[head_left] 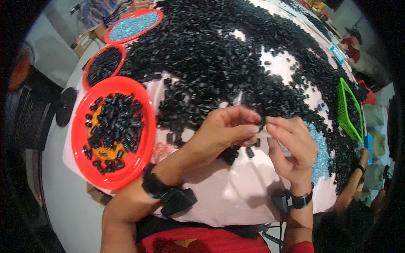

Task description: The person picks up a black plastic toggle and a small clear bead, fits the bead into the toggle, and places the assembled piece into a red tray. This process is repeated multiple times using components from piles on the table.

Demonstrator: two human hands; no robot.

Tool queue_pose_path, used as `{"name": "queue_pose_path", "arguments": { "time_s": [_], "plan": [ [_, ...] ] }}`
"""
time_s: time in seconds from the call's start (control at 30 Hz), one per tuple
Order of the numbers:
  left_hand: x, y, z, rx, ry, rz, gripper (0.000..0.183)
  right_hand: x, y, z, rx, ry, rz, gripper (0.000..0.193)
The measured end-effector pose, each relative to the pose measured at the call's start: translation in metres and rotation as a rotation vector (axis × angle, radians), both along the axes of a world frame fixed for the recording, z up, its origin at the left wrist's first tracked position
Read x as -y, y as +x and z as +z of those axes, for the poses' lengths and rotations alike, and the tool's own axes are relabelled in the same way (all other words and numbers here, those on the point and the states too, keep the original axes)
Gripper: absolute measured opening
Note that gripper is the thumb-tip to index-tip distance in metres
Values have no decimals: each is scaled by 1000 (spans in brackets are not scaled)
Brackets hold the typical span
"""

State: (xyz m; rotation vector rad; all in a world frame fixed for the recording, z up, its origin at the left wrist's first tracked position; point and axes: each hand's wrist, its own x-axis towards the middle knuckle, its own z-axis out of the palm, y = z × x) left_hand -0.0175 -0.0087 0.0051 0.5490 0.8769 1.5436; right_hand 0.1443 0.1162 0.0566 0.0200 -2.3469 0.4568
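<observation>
My left hand [230, 126] and my right hand [292, 145] meet over the near part of the table, fingertips almost touching. Thumb and fingers of the left are pinched at a small black plastic piece [262, 122], mostly covered by the fingertips. The right hand's fingers are curled in a pinch against the same spot; what they grip is too small to make out. Beneath the hands lie a few loose black pieces [250, 152]. A large heap of small black plastic parts [202, 63] spreads beyond them.
A red oval tray [147, 147] of black cylindrical parts stands at left. Behind it are a smaller red tray [85, 76] and one of clear bluish pieces [135, 26]. More clear pieces [319, 154] lie right, near a green basket [344, 111]. Other people work around the table.
</observation>
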Motion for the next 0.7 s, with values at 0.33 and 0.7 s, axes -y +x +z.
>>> {"name": "queue_pose_path", "arguments": {
  "time_s": [0.33,0.7],
  "plan": [
    [-29,13,-5,235,52,130,26,82,-25,11,186,315,385,53],
    [-24,18,-3,390,102,212,23,103,-35,6,271,356,624,67]
  ]
}}
